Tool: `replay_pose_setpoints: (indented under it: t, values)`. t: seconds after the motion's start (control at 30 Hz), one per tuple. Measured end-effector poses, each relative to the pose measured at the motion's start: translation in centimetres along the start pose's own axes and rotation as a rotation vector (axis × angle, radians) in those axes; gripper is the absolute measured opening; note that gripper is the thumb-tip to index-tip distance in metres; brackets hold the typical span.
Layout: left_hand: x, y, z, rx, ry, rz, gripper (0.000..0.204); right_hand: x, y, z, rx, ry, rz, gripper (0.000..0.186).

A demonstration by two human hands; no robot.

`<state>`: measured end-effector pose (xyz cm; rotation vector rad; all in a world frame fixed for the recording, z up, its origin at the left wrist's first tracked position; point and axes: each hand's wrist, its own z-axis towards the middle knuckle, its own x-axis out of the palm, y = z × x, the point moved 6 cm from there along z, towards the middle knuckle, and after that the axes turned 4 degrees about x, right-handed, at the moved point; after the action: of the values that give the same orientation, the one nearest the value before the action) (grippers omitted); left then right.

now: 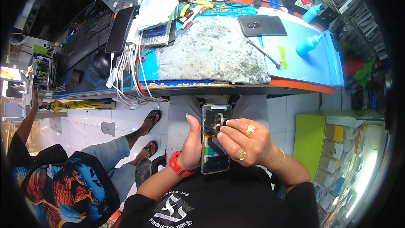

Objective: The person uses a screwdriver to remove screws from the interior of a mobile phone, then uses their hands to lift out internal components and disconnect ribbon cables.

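Observation:
Above my lap, near the bench's front edge, is a smartphone (pixel 216 164) with its back off, its inside parts showing. My left hand (pixel 192 145) supports it along the left edge, thumb pointing up and the other fingers hidden behind it. My right hand (pixel 249 141) reaches in from the right. Its thumb and fingertips are pinched together over the phone's upper inside, beside the camera area. A small dark piece seems to be at these fingertips, but it is too hidden to name. The phone's yellow and green battery label shows below them.
On the bench lie a stained grey mat (pixel 211 50), a dark phone back cover (pixel 261 25), a screwdriver (pixel 265 53) and another phone (pixel 120 29). White cables (pixel 122 71) hang over the edge. Blue bottles (pixel 309 45) stand right. A person (pixel 71 181) sits at left.

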<state>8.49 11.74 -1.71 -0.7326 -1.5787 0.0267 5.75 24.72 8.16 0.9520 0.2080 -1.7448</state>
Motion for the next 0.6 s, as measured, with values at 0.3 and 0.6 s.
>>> replay_pose_setpoints:
  t: [0.3,0.6]
  values:
    - [0.8,-1.2,0.6,-0.056,-0.010,0.139,0.123,-0.4,0.4,-0.6,-0.008,-0.080,-0.037,0.024]
    - [0.3,-0.7,0.4,-0.017,0.079,-0.017,0.122,-0.1,1.2,-0.7,0.050,-0.015,-0.004,0.026]
